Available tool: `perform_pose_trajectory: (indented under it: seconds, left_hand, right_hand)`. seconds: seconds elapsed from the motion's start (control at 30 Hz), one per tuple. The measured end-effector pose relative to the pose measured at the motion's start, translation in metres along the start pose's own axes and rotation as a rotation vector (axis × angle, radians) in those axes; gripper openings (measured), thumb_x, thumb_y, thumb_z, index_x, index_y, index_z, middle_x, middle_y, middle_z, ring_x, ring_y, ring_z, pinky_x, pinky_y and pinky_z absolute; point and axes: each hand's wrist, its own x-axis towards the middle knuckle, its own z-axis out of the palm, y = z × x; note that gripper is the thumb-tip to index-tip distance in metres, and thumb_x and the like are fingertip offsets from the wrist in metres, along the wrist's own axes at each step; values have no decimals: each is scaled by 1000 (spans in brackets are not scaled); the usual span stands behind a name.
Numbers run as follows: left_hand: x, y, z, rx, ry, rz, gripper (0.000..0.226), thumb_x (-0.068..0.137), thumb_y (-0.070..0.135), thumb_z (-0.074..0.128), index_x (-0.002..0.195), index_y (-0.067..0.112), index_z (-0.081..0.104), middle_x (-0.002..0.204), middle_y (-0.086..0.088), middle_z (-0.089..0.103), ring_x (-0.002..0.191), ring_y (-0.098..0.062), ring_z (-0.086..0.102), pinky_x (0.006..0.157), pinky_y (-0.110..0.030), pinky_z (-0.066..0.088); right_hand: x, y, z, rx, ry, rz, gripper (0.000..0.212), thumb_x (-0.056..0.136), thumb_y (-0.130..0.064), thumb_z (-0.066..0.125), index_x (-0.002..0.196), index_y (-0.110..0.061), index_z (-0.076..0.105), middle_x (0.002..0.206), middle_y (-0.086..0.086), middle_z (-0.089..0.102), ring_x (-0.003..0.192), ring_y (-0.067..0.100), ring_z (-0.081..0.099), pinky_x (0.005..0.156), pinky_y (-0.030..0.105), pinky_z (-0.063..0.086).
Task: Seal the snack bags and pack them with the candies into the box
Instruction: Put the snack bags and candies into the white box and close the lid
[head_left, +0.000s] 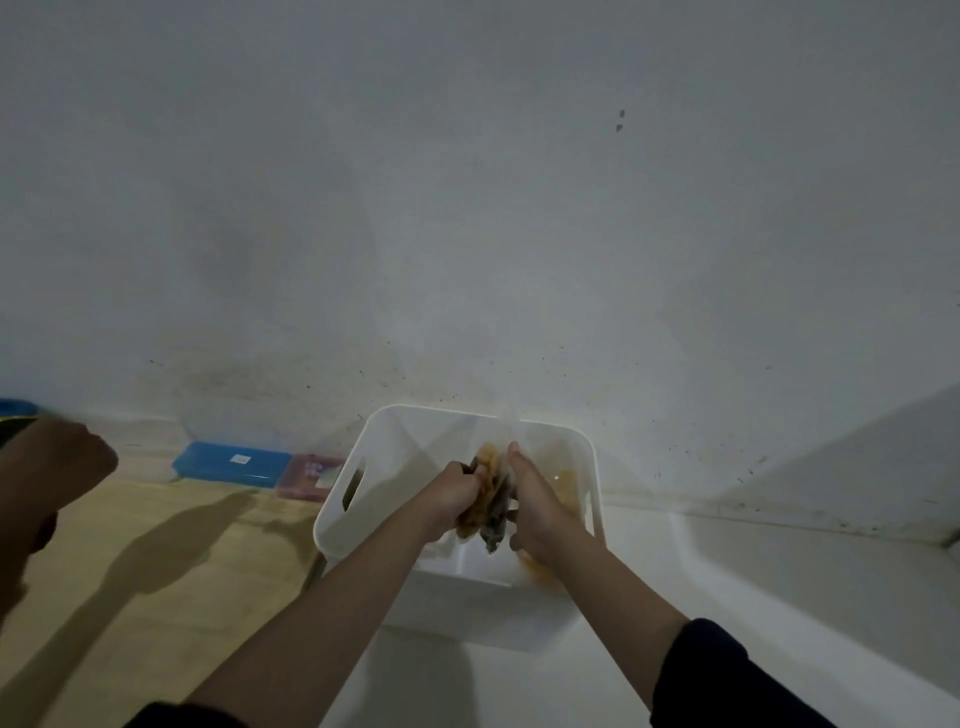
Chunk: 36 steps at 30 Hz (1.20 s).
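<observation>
A white plastic box (395, 431) with a handle slot stands against the wall. Over its open top, both hands hold one clear snack bag (491, 493) with yellow-orange and dark pieces inside. My left hand (451, 500) grips the bag's left side. My right hand (535, 512) presses flat against its right side, fingers pointing up. The bag's clear top reaches above the box's far rim. Another bag with yellowish contents (566, 488) lies inside the box at the right, partly hidden by my right hand.
Another person's hand (49, 478) is at the far left over the wooden surface (156, 561). A blue flat case (234, 462) and a pink packet (311, 475) lie by the wall. The box rests on a white surface (753, 571).
</observation>
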Motion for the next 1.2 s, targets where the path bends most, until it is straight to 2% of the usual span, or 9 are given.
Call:
perform_pose_trajectory:
  seconds: [0.13, 0.27, 0.37, 0.47, 0.57, 0.67, 0.83, 1.0, 1.2]
  left_hand:
    - [20, -7, 5, 161, -20, -47, 39, 96, 42, 33, 121, 15, 45, 110, -10, 58, 90, -23, 56, 75, -35, 51]
    - [37, -19, 6, 285, -86, -160, 42, 93, 41, 36, 130, 24, 40, 133, -12, 47, 104, -31, 51, 84, -43, 43]
    - [39, -21, 7, 170, -109, -232, 39, 96, 33, 34, 129, 13, 42, 133, -17, 49, 110, -36, 55, 90, -46, 43]
    - [43, -20, 8, 117, -93, -239, 36, 98, 35, 31, 125, 15, 43, 123, -14, 50, 109, -35, 54, 89, -42, 44]
    - [44, -20, 9, 136, -95, -267, 44, 97, 44, 32, 130, 17, 42, 130, -12, 46, 115, -34, 51, 88, -42, 47]
    - [46, -20, 11, 59, -102, -286, 53, 95, 50, 35, 128, 11, 47, 123, -13, 54, 104, -29, 58, 84, -39, 50]
    - [41, -12, 21, 72, -79, -248, 51, 99, 45, 31, 122, 4, 52, 110, -13, 57, 77, -21, 57, 56, -28, 44]
    - [27, -2, 28, 175, -57, -206, 52, 100, 44, 29, 129, 5, 47, 127, -14, 52, 103, -29, 55, 82, -33, 44]
    - [-16, 22, 29, 191, 10, -102, 63, 98, 48, 29, 142, 4, 33, 145, -15, 41, 126, -33, 47, 96, -37, 38]
  right_hand:
    - [19, 10, 0, 191, -44, 110, 76, 91, -65, 26, 137, -7, 45, 144, 21, 41, 137, 36, 33, 112, 49, 24]
    - [43, 23, 3, 268, 10, 158, 82, 85, -66, 32, 136, -3, 45, 132, 27, 51, 124, 40, 49, 108, 52, 36]
    - [39, 24, -1, -62, 110, 44, 63, 81, -51, 41, 122, -6, 54, 112, 17, 63, 99, 33, 62, 91, 48, 53]
    - [18, 15, -12, -501, 216, -191, 34, 86, -18, 48, 119, -9, 51, 112, 6, 59, 102, 25, 57, 85, 33, 49]
    - [13, 11, -26, -716, 222, -381, 69, 84, -5, 51, 147, -16, 23, 129, 10, 53, 118, 27, 52, 83, 28, 47]
    - [13, 5, -33, -1066, 228, -546, 83, 82, 2, 53, 150, -20, 11, 129, 14, 49, 105, 26, 57, 75, 27, 49]
    - [13, 6, -39, -1569, 296, -653, 51, 89, 1, 52, 137, -5, 36, 151, 23, 23, 129, 36, 41, 98, 36, 44]
    - [13, 10, -49, -1815, 342, -615, 41, 96, -14, 44, 136, -6, 42, 156, 21, 14, 146, 35, 10, 117, 50, 4]
    - [-16, 3, -54, -1774, 342, -622, 54, 96, -29, 40, 145, -10, 26, 158, 15, 10, 147, 30, 3, 116, 52, 2]
